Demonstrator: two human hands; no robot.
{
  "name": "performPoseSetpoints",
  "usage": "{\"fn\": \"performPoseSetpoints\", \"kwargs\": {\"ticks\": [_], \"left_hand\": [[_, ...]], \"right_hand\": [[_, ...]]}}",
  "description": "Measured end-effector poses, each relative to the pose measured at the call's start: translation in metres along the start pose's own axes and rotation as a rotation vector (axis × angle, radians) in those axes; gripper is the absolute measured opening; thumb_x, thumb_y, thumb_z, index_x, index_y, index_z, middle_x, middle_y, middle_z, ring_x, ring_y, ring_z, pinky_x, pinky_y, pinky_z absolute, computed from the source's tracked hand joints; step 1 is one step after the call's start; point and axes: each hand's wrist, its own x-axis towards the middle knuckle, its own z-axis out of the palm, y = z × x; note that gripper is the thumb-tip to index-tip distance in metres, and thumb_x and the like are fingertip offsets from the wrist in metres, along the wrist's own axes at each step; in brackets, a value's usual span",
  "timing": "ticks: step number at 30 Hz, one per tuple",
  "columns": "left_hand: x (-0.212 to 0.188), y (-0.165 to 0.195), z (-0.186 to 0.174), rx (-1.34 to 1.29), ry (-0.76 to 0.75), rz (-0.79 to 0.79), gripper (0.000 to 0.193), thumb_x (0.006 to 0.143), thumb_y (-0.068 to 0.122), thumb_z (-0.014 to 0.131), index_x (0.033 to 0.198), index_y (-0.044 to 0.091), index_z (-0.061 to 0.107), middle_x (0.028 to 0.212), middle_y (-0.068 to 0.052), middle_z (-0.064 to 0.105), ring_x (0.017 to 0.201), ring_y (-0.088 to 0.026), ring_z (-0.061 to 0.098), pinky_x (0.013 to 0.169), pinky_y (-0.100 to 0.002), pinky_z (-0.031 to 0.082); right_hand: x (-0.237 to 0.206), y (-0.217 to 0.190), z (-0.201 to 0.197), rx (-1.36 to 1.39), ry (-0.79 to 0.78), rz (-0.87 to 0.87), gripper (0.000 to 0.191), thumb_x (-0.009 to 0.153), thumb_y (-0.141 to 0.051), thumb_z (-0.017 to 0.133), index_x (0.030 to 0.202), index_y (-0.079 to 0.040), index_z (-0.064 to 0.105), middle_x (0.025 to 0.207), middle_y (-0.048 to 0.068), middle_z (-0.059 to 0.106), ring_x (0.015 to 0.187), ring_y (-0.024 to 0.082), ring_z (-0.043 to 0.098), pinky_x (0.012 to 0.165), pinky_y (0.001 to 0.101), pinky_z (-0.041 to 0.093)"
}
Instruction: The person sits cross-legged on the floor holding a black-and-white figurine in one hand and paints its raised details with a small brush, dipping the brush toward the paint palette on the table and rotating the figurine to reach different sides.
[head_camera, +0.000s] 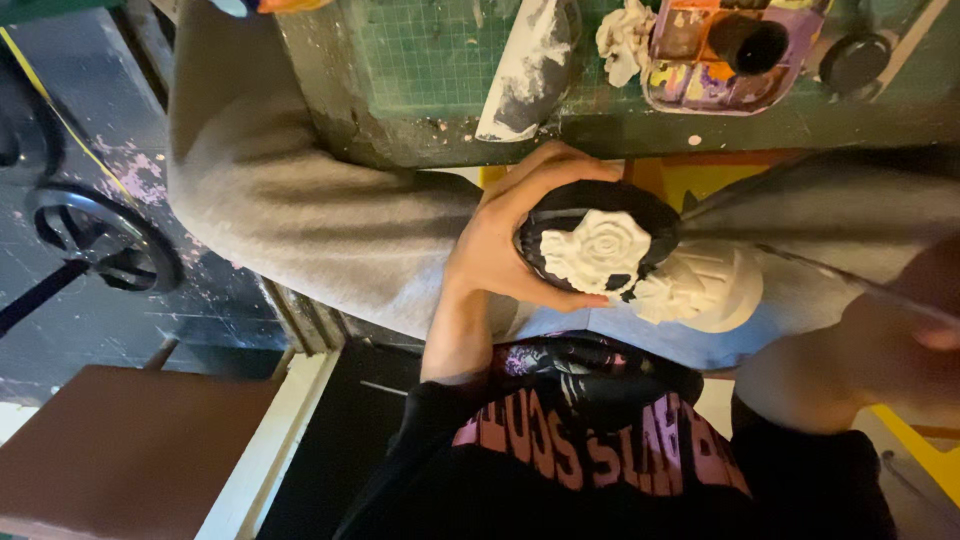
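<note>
**Workbench lot: plaster rose relief, partly painted**

Green cutting mat (420, 60) on the bench, paint palette (715, 60) toward its far right corner. Below the bench's near edge, over our lap, our left hand (500, 250) cups the plaster relief (640, 265), fingers curled round its black rim. Right hand (925, 300) blurred; grip cannot be told. We judge the piece stiff, brittle, moderately heavy; hold by rim, off wet paint.

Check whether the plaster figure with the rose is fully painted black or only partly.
Partly. The plaster figure held in the left hand shows black around the rose, while the rose and base remain white.
</note>
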Motion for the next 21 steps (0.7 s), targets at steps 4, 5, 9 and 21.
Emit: {"fn": "performPoseSetpoints", "kwargs": {"ticks": [4, 5, 9, 21], "left_hand": [[-0.002, 0.005, 0.003, 0.002, 0.019, -0.013, 0.087, 0.067, 0.020, 0.102, 0.139, 0.003, 0.058, 0.131, -0.012, 0.063, 0.117, -0.022, 0.066, 0.101, -0.031, 0.056], [-0.002, 0.005, 0.002, 0.002, 0.018, -0.009, 0.087, 0.067, 0.020, 0.102, 0.140, 0.003, 0.058, 0.130, -0.012, 0.062, 0.117, -0.022, 0.066, 0.101, -0.031, 0.056], [-0.002, 0.008, 0.001, 0.010, 0.023, -0.009, 0.088, 0.067, 0.022, 0.102, 0.140, 0.004, 0.057, 0.129, -0.012, 0.061, 0.117, -0.022, 0.065, 0.101, -0.031, 0.056], [-0.011, 0.028, 0.002, 0.043, 0.075, -0.037, 0.081, 0.069, 0.020, 0.103, 0.136, 0.006, 0.059, 0.126, -0.009, 0.062, 0.116, -0.020, 0.066, 0.102, -0.029, 0.056]], "right_hand": [[0.019, -0.015, -0.011, 0.160, -0.071, -0.138, 0.030, 0.108, -0.020, 0.048, 0.116, 0.009, 0.054, 0.081, 0.022, 0.068, 0.059, 0.026, 0.058, 0.047, 0.0372, 0.044], [0.031, -0.019, -0.013, 0.213, -0.107, -0.198, 0.032, 0.106, -0.021, 0.049, 0.117, 0.009, 0.054, 0.081, 0.021, 0.068, 0.058, 0.026, 0.058, 0.046, 0.0373, 0.044], [0.097, -0.026, -0.018, 0.466, -0.342, -0.529, 0.040, 0.099, -0.023, 0.054, 0.121, 0.010, 0.053, 0.078, 0.020, 0.068, 0.053, 0.024, 0.059, 0.043, 0.0375, 0.045], [0.197, -0.083, -0.006, 0.650, -1.058, -1.048, 0.069, 0.087, -0.036, 0.065, 0.135, 0.011, 0.050, 0.073, 0.016, 0.067, 0.042, 0.020, 0.057, 0.031, 0.0370, 0.043]]}}
